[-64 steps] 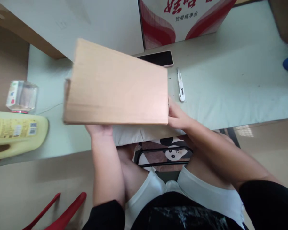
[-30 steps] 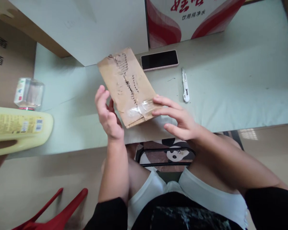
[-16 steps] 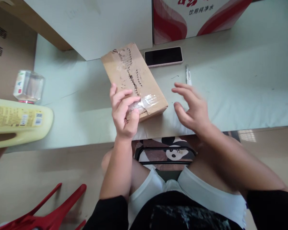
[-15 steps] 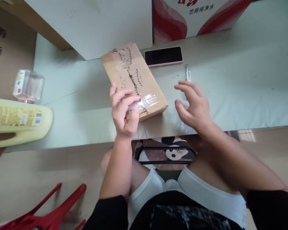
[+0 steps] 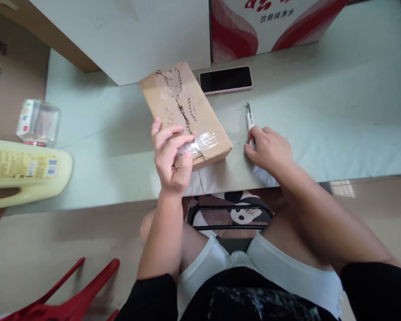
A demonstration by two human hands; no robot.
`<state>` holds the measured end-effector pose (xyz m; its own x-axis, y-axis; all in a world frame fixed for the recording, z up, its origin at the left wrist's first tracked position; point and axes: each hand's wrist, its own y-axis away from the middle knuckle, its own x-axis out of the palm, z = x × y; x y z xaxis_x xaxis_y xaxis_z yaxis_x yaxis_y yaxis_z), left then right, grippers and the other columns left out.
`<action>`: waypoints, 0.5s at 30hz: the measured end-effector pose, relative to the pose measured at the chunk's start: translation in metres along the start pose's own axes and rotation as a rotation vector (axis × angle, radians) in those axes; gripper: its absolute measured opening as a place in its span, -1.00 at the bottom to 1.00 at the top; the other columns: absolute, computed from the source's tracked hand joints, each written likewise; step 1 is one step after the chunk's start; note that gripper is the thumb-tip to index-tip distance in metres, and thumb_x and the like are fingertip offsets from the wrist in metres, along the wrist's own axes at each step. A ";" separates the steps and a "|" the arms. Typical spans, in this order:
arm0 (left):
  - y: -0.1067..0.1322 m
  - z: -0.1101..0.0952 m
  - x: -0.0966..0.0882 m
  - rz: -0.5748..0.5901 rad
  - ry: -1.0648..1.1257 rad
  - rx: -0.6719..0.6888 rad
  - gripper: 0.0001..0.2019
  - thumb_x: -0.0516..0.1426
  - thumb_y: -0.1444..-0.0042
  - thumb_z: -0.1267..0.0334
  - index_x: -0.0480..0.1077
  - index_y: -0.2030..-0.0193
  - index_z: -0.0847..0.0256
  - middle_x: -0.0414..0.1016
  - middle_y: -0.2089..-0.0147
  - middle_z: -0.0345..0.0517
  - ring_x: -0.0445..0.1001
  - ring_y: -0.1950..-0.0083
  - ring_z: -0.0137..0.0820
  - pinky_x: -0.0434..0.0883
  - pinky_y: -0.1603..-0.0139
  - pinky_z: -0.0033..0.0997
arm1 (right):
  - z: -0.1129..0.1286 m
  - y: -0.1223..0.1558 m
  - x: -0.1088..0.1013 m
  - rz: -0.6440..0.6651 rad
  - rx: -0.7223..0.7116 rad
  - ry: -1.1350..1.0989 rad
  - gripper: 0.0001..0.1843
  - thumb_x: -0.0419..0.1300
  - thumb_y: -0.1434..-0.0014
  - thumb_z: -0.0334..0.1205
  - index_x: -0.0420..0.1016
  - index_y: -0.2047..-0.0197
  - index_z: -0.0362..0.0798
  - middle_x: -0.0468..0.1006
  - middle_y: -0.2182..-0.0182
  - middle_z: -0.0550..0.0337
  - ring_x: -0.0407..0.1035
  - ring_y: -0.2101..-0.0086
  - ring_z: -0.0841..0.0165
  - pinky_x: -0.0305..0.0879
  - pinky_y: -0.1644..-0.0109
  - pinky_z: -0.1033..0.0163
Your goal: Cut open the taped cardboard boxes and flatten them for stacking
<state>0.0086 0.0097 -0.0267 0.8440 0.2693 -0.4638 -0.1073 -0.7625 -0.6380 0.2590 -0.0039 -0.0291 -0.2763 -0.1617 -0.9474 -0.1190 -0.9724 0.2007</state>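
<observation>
A brown cardboard box sits on the cloth-covered table, its top torn along a ragged seam and crossed by clear tape near the close end. My left hand grips the box's near left edge, fingers bent over the tape and thumb at the front side. To the right of the box, my right hand is closed on a slim utility knife, whose blade points away from me. Part of the knife's handle is hidden under the fingers.
A phone lies behind the box, before a large white box and a red-and-white carton. At left are a clear plastic container and a yellow jug. A red stool stands on the floor.
My right hand has closed on the utility knife, which lay on the table, and the knife is now nearer me and slightly left. My left hand and the box look unmoved.
</observation>
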 end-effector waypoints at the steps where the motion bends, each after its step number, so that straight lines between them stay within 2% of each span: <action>1: 0.000 0.000 0.000 0.006 -0.017 -0.015 -0.64 -0.02 -0.22 -0.09 0.51 0.17 0.03 0.45 0.05 -0.04 0.44 -0.18 -0.08 -0.04 -0.55 0.32 | 0.001 0.000 -0.001 0.003 0.015 -0.014 -0.63 0.08 -0.20 -0.19 0.48 -0.05 -0.05 0.56 0.18 -0.12 0.35 0.31 0.13 0.21 0.30 0.12; 4: -0.001 -0.001 -0.001 0.008 -0.064 -0.043 -0.60 -0.04 -0.23 -0.14 0.50 0.19 0.03 0.46 0.06 -0.04 0.45 -0.16 -0.08 0.00 -0.53 0.32 | 0.000 -0.001 -0.002 -0.017 0.019 -0.107 -0.53 0.10 -0.14 -0.23 0.42 -0.13 -0.05 0.58 0.37 0.02 0.27 0.46 0.21 0.13 0.37 0.18; 6: -0.001 -0.003 0.000 0.001 -0.066 -0.023 -0.61 -0.04 -0.24 -0.14 0.49 0.21 0.02 0.47 0.07 -0.04 0.47 -0.13 -0.10 0.02 -0.53 0.31 | -0.001 -0.001 -0.001 -0.019 -0.005 -0.237 -0.52 0.08 -0.12 -0.25 0.44 -0.13 -0.01 0.53 0.48 0.15 0.26 0.51 0.25 0.14 0.38 0.20; 8: -0.001 -0.004 0.000 -0.011 -0.055 0.008 -0.62 -0.04 -0.25 -0.14 0.48 0.20 0.01 0.48 0.07 -0.05 0.48 -0.13 -0.12 0.03 -0.54 0.29 | -0.003 0.000 0.001 -0.039 -0.062 -0.438 -0.56 0.04 -0.12 -0.27 0.49 -0.06 0.03 0.51 0.50 0.20 0.31 0.51 0.27 0.21 0.38 0.18; 10: 0.000 -0.004 0.001 -0.017 -0.051 0.002 -0.57 -0.04 -0.24 -0.21 0.47 0.15 0.02 0.47 0.06 -0.05 0.48 -0.14 -0.11 0.02 -0.54 0.28 | -0.005 0.003 0.003 -0.081 -0.179 -0.701 -0.58 -0.01 -0.14 -0.27 0.50 -0.02 0.04 0.55 0.43 0.19 0.40 0.44 0.26 0.31 0.35 0.15; 12: 0.001 -0.002 0.002 -0.001 -0.058 -0.044 -0.46 -0.02 -0.16 -0.35 0.44 0.09 0.03 0.47 0.04 -0.05 0.47 -0.17 -0.08 0.01 -0.54 0.28 | -0.006 0.005 0.005 -0.128 -0.338 -0.954 -0.56 -0.05 -0.18 -0.22 0.46 -0.06 0.05 0.62 0.31 0.15 0.50 0.34 0.24 0.39 0.32 0.13; 15: 0.001 0.002 0.000 0.084 -0.049 -0.083 -0.32 0.07 0.06 -0.50 0.41 0.07 0.02 0.47 0.01 -0.05 0.42 -0.23 -0.03 -0.03 -0.56 0.26 | -0.008 0.007 0.002 -0.190 -0.458 -1.111 -0.57 0.01 -0.24 -0.07 0.35 -0.15 0.09 0.65 0.14 0.10 0.56 0.24 0.22 0.45 0.31 0.12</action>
<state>0.0076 0.0101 -0.0284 0.8068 0.2299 -0.5443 -0.1307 -0.8289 -0.5439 0.2650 -0.0126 -0.0314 -0.9842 0.0036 -0.1772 0.0393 -0.9705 -0.2380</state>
